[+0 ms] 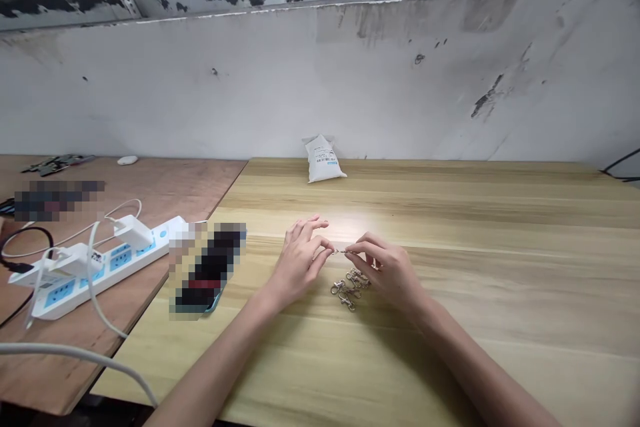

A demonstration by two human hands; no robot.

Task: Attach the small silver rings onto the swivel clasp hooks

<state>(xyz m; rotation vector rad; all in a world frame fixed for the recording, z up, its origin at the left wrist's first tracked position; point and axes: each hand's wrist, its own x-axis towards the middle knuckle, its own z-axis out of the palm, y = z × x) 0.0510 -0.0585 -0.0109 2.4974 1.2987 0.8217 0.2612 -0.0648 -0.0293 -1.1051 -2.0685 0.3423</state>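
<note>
A small silvery metal clasp (340,251) stretches between my two hands above the wooden tabletop. My left hand (303,253) pinches its left end, which looks like a ring, between thumb and index finger, and its other fingers are spread. On the other end, the thumb and fingertips of my right hand (383,260) are closed, hiding part of it. Just below the hands lies a loose pile of similar metal clasps with rings (349,290), partly covered by my right hand.
A white packet with a printed label (324,159) lies near the wall. To the left, a blurred-out phone (207,273) rests on the table (500,280). Beyond it, a white power strip (113,267) with chargers and cables occupies a brown board (210,180).
</note>
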